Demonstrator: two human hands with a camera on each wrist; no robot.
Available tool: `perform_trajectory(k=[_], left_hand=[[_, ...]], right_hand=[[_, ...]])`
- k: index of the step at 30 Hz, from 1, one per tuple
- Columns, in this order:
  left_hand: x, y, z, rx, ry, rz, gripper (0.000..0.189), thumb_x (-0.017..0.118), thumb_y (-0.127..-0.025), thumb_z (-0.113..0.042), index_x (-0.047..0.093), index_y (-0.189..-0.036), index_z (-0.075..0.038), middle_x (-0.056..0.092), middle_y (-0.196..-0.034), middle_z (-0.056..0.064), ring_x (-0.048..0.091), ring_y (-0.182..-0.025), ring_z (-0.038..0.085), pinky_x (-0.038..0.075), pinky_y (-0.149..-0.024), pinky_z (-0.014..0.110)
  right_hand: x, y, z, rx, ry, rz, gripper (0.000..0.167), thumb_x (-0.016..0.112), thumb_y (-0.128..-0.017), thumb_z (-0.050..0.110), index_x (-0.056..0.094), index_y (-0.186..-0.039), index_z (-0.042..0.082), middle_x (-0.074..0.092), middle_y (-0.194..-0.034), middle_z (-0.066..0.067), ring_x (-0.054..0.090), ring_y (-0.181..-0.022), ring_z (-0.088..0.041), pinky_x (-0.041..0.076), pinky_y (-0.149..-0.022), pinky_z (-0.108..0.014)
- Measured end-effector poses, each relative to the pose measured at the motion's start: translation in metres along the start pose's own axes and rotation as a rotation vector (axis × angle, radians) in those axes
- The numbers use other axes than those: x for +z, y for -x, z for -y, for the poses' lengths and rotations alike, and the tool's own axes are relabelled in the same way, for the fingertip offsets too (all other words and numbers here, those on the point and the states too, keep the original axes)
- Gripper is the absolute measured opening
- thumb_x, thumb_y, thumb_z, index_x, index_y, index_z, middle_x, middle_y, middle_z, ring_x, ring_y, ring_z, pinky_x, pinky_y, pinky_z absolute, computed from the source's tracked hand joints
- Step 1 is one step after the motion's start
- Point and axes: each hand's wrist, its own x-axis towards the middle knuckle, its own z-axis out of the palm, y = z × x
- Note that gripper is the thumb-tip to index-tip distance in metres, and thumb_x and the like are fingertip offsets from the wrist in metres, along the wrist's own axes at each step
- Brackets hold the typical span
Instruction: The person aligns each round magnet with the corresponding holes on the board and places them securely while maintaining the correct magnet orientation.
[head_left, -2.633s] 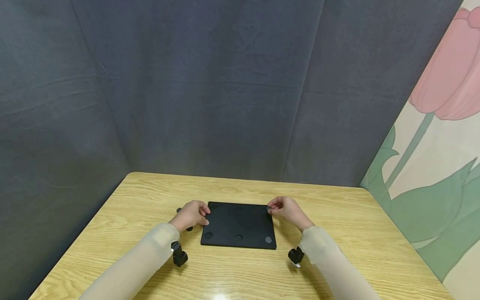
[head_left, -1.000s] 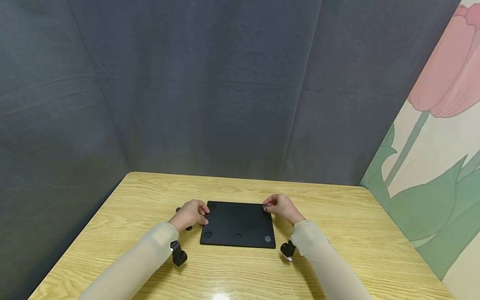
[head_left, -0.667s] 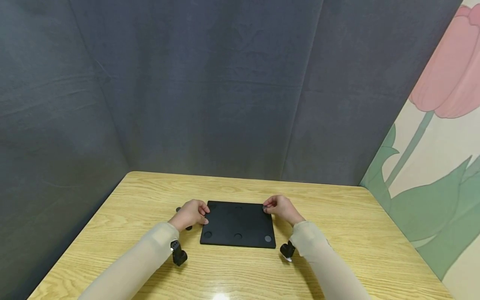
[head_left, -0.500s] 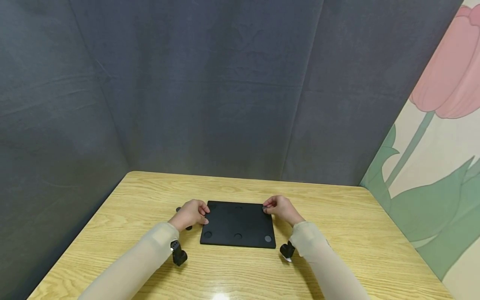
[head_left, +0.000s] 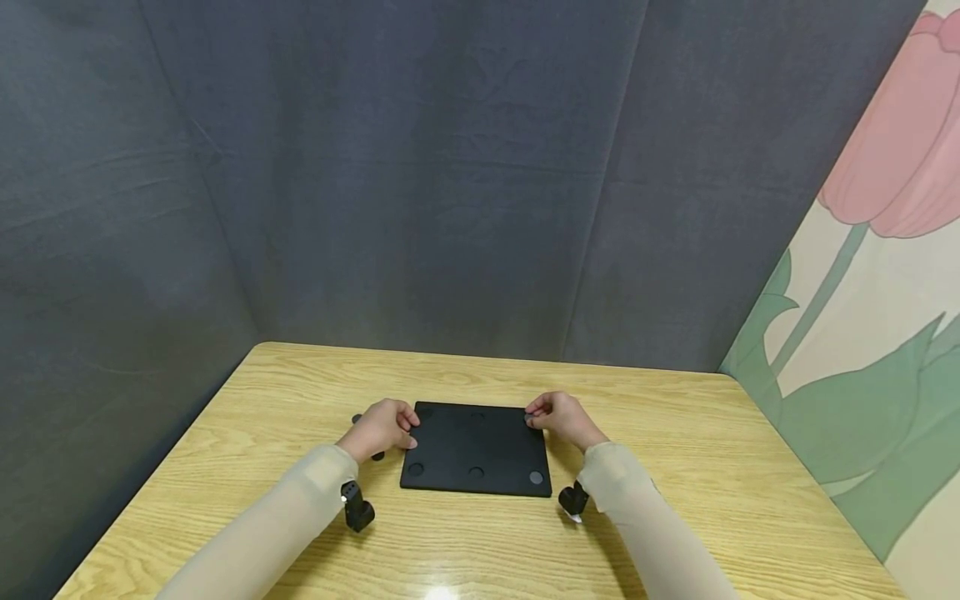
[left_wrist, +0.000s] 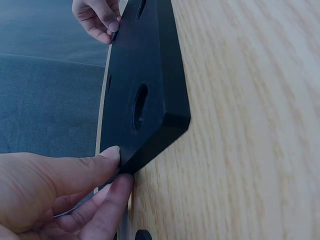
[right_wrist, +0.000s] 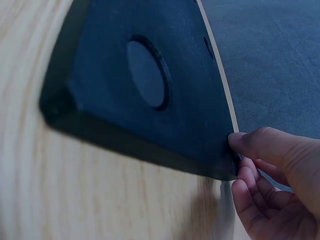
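Observation:
A black rectangular board (head_left: 476,450) with round recesses lies flat on the table. A grey disc (right_wrist: 146,74) sits in its near right recess. My left hand (head_left: 382,429) grips the board's left edge; in the left wrist view its thumb is at the top face and a finger against the side. At the far right corner, my right hand (head_left: 566,418) pinches a small dark disc (head_left: 530,415) between thumb and fingers, right over the recess there. The fingers mostly hide this disc and the recess.
Small dark round pieces (head_left: 378,456) lie left of the board, partly hidden behind the left hand. The wood-grain table (head_left: 675,467) backs onto a dark grey curtain (head_left: 435,183). A wall with a painted tulip (head_left: 885,158) stands at the right.
Since the oldest frame my right hand has shifted slightly left and settled at the board's far right corner with the disc. The left hand and board stay almost in place.

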Motion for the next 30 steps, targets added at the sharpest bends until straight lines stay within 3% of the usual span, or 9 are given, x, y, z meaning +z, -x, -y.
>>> perform_trajectory(k=[30], left_hand=[[-0.0002, -0.0006, -0.0018, -0.001, -0.013, -0.001, 0.026, 0.078, -0.075, 0.005, 0.067, -0.098, -0.002, 0.058, -0.091, 0.009, 0.052, -0.079, 0.019, 0.047, -0.066, 0.027]], right_hand=[[-0.0005, 0.0018, 0.001, 0.022, -0.017, 0.014, 0.012, 0.07, -0.083, -0.004, 0.068, -0.094, -0.002, 0.066, -0.085, -0.008, 0.06, -0.075, -0.013, 0.051, -0.07, -0.025]])
